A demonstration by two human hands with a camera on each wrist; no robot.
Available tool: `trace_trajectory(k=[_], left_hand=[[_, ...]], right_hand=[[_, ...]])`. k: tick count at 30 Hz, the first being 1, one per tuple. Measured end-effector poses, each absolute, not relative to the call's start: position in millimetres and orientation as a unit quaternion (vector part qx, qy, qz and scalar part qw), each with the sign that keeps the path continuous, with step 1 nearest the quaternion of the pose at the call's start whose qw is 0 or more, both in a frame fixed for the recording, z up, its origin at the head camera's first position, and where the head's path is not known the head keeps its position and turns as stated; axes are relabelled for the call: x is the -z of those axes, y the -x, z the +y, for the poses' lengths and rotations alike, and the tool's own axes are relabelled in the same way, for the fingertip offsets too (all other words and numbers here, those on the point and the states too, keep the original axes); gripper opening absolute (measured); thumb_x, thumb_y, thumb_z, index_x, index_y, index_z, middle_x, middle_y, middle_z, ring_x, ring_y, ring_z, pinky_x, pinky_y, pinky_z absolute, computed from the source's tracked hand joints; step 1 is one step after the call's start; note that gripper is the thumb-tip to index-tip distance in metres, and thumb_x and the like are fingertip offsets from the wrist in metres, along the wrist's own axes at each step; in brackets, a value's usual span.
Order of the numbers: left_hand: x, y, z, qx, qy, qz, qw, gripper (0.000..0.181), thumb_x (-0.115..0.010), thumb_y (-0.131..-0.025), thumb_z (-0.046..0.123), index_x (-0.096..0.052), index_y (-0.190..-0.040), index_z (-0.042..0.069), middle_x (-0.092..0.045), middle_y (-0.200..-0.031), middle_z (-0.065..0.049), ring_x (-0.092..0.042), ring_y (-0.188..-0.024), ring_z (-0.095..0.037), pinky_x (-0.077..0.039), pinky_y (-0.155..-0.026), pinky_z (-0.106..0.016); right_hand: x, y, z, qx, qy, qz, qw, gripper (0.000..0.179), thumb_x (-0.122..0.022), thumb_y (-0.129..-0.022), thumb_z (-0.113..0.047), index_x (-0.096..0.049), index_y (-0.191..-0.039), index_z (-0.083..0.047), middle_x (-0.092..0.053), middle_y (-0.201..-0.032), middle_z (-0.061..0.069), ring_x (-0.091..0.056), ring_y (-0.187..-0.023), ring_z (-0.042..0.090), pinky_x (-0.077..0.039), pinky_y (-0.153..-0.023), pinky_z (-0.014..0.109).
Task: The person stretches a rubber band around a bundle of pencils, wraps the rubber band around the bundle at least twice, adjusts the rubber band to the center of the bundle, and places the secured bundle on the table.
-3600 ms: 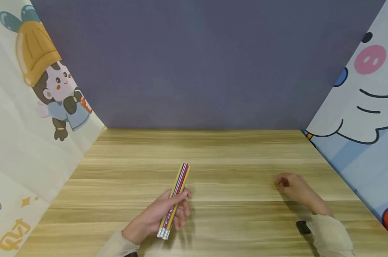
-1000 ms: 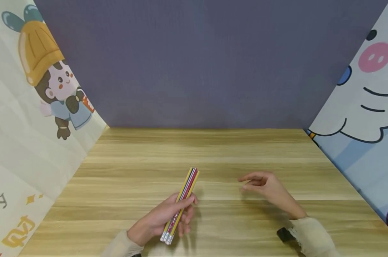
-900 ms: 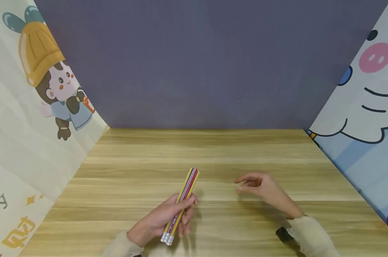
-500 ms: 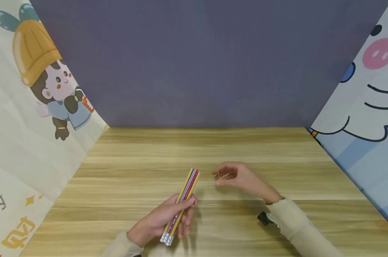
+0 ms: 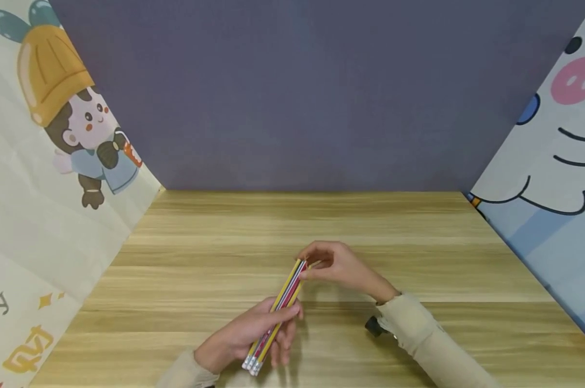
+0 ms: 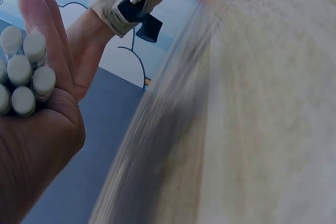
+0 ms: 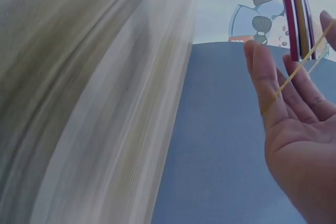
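My left hand point(image 5: 253, 331) grips a bundle of several pencils point(image 5: 287, 296), yellow, red and dark striped, tilted with the far ends away from me. Their white eraser ends point(image 6: 20, 70) crowd together above the palm in the left wrist view. Over the far ends is my right hand point(image 5: 346, 267), fingers bent and thumb spread from them. A thin yellow rubber band point(image 7: 294, 72) runs stretched between its fingers and thumb. In the right wrist view the pencil ends reach right to the band's strands.
Beneath the hands lies a wood-grain table point(image 5: 186, 253). A dark grey-blue panel point(image 5: 302, 97) rises at its back edge. Cartoon-printed sheets stand along the left side point(image 5: 11, 188) and right side point(image 5: 564, 237). A small black device point(image 5: 374, 326) sits at the right cuff.
From the table's right side, my right hand has moved left to the pencils' far ends, carrying the rubber band. The left hand keeps its grip on the bundle and has shifted slightly right.
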State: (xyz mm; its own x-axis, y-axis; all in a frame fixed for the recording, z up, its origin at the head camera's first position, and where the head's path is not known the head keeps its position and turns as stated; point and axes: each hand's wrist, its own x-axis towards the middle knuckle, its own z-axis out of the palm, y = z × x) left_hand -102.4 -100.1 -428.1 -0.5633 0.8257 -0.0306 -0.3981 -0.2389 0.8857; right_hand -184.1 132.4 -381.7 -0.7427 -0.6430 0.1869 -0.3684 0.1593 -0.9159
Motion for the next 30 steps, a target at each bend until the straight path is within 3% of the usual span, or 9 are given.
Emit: trace_trajectory(k=[7, 12, 19, 24, 30], left_hand=[[430.0, 101.4, -101.9, -0.745, -0.238, 0.453, 0.428, 0.022, -0.034, -0.111, 0.022, -0.048, -0.114, 0.006, -0.064, -0.071, 0.003, -0.07, -0.059, -0.016, -0.057, -0.044, -0.025], [431.2, 101.0, -102.6, -0.736, -0.264, 0.434, 0.447, 0.022, -0.03, -0.111, 0.019, -0.045, -0.118, 0.005, -0.064, -0.072, 0.003, -0.07, -0.061, -0.015, -0.058, -0.045, -0.024], [429.0, 103.4, -101.9, -0.722, -0.276, 0.445, 0.451, 0.041, -0.03, -0.111, 0.02, -0.024, -0.128, -0.017, -0.064, -0.074, 0.002, -0.069, -0.06, -0.017, -0.057, -0.045, -0.024], [426.6, 103.2, -103.4, -0.724, -0.273, 0.456, 0.44, 0.038, -0.032, -0.11, 0.02, -0.03, -0.126, -0.014, -0.064, -0.074, 0.0, -0.07, -0.061, -0.018, -0.058, -0.046, -0.026], [424.0, 104.8, -107.0, -0.726, -0.266, 0.474, 0.421, 0.036, -0.035, -0.11, 0.019, -0.034, -0.128, -0.012, -0.065, -0.075, 0.001, -0.071, -0.062, -0.02, -0.058, -0.046, -0.025]], right_hand=[[383.7, 182.8, 127.7, 0.544, 0.342, 0.748, 0.167, 0.027, -0.078, -0.088, -0.02, -0.07, -0.112, -0.01, -0.072, -0.106, 0.003, -0.069, -0.093, 0.024, -0.061, -0.084, 0.04], [390.8, 183.0, 126.6, 0.547, 0.365, 0.722, 0.216, 0.022, -0.074, -0.092, -0.019, -0.071, -0.111, -0.01, -0.071, -0.105, 0.006, -0.069, -0.087, 0.026, -0.062, -0.078, 0.04], [392.8, 179.1, 129.2, 0.573, 0.37, 0.685, 0.258, 0.022, -0.072, -0.093, -0.016, -0.067, -0.111, -0.004, -0.071, -0.098, 0.013, -0.068, -0.076, 0.022, -0.063, -0.066, 0.042], [390.7, 180.0, 129.6, 0.576, 0.366, 0.674, 0.283, 0.02, -0.07, -0.094, -0.014, -0.066, -0.109, -0.001, -0.072, -0.097, 0.015, -0.069, -0.077, 0.023, -0.063, -0.066, 0.042], [383.8, 182.4, 136.2, 0.563, 0.355, 0.688, 0.29, 0.016, -0.067, -0.096, -0.014, -0.068, -0.107, -0.002, -0.069, -0.096, 0.028, -0.07, -0.073, 0.034, -0.061, -0.069, 0.057]])
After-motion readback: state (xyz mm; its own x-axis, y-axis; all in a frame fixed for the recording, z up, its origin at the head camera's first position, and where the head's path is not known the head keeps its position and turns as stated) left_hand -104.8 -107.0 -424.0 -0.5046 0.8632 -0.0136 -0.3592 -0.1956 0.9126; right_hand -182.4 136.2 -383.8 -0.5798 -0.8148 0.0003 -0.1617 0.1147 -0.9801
